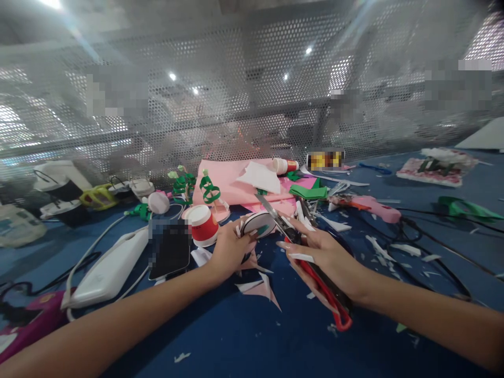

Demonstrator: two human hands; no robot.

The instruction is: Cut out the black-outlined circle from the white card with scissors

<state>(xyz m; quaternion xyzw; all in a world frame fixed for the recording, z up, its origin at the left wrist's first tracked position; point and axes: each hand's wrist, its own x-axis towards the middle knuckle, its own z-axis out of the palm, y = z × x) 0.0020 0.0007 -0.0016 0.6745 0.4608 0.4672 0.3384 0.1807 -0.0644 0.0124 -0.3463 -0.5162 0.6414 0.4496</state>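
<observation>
My left hand grips a round white piece with a dark rim and a greenish patch; whether it is a cut cup part or a roll is unclear. In my right hand is a pair of scissors with red and black handles, its blades pointing up and away beside the white piece's right edge. Just left of my left hand stands a red and white paper cup. Pink and white paper scraps lie below the hands on the blue tabletop.
Behind are pink sheets, green paper spirals, stacked cups and green paper. A pink glue gun with its cord lies right. On the left are a phone, a white power strip and cables. A perforated metal screen borders the back.
</observation>
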